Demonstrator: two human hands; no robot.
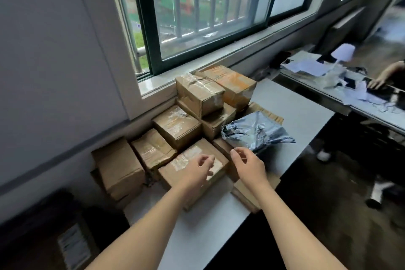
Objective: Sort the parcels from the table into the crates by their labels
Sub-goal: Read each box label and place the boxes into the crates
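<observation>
Left hand (200, 169) hovers over a taped cardboard box (175, 173), fingers loosely curled, holding nothing; right hand (249, 165) is equally empty, near a grey mailer bag (256, 131). More boxes crowd the tabletop (295, 112).

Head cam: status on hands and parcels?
Left hand and right hand empty, fingers loosely curled, at the front cardboard box. Grey mailer just beyond the right hand. Nothing between hands and box.

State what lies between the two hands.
In the head view, the far corner of the taped cardboard box shows between the left hand and right hand.
</observation>
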